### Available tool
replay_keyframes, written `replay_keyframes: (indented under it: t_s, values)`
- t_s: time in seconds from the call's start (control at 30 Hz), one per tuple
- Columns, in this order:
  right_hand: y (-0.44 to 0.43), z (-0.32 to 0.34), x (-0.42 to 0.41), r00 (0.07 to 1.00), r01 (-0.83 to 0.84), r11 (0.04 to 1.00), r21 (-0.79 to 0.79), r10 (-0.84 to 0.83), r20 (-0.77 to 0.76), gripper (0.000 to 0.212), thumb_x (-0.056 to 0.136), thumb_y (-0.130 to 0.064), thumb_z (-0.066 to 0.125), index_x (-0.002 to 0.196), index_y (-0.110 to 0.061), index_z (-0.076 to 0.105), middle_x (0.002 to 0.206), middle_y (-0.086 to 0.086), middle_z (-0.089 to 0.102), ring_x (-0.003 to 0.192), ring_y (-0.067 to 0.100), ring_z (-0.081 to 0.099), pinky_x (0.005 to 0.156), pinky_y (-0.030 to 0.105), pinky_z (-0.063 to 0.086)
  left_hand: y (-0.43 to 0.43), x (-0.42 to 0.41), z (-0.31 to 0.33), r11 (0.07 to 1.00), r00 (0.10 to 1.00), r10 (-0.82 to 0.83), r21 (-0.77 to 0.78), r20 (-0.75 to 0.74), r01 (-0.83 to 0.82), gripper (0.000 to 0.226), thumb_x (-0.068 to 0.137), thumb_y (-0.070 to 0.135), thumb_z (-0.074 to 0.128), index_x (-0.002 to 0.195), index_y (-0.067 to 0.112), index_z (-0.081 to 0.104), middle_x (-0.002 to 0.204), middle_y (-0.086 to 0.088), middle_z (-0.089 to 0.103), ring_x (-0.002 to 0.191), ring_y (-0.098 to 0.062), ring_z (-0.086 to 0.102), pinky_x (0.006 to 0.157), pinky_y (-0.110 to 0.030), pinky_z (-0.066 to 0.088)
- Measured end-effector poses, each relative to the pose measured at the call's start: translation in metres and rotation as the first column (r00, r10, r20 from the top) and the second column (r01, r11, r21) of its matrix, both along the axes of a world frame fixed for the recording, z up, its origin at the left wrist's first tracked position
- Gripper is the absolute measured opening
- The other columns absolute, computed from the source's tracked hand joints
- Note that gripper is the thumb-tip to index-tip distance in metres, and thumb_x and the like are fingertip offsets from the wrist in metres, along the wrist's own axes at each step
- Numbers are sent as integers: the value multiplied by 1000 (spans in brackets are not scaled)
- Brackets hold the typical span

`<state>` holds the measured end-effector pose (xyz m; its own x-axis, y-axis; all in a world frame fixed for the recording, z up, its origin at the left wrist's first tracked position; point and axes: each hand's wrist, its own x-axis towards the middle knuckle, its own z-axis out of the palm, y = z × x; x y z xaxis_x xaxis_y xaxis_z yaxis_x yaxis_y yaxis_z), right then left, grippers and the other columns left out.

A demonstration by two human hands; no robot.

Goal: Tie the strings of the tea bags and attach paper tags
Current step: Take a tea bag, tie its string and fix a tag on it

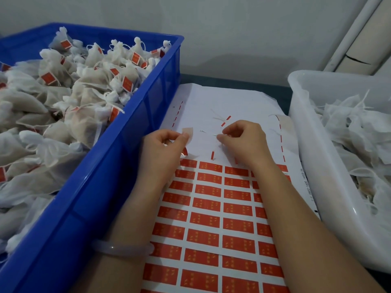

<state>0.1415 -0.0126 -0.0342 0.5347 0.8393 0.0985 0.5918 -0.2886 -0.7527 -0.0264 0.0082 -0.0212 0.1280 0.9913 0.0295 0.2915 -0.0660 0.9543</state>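
Paper tag [187,133], peeled and pale side up, sits pinched in the left hand [163,149] above a sheet of red tags [211,208] on the worktop [222,80]. The right hand [243,140] pinches a thin white string [211,134] just beside it. Tagged tea bags [88,81] fill a blue crate [118,144] at left; untagged bags [349,127] lie in a white tub [313,157] at right.

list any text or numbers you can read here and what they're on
"0802-1600", roughly, among blurred digits: right margin of the sticker sheet.
Yellow marks on the red stickers: too blurred.
Print on the red tags in the blue crate: too small.
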Motion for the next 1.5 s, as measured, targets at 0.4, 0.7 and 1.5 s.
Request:
replay_keyframes:
  t_s: [0.4, 0.7, 1.5]
  values:
    - [-4, 4, 12, 998, -59, 998, 4, 59, -26, 16, 90, -25, 60, 104, -25, 67, 93, -16, 56, 72, -4, 50, 62, 6, 34, 2, 0, -1, 1000, 1000, -1, -3, -1, 1, 15, 86, 38, 60, 74, 30, 57, 69, 18, 57, 60, 1, 57, 47, -8, 35]
    - [-1, -3, 4, 988, 7, 992, -126, 12, 154, 8, 90, -22, 60, 92, -21, 67, 96, -2, 65, 80, 10, 55, 81, 28, 50, 2, -1, -1, 1000, 1000, -2, -3, 5, 2, 14, 87, 36, 60, 75, 29, 57, 69, 17, 57, 62, -1, 57, 47, -8, 35]
    - [-5, 18, -49, 970, -226, 974, 31, 228, -80, 31, 74, -33, 76, 100, -23, 62, 83, -14, 60, 69, -3, 57, 59, 6, 43, 4, 0, 2, 998, 998, -17, -55, 53, 20, 38, 95, 46, 39, 70, 30, 64, 48, 19, 57, 52, 5, 59, 48, -11, 39]
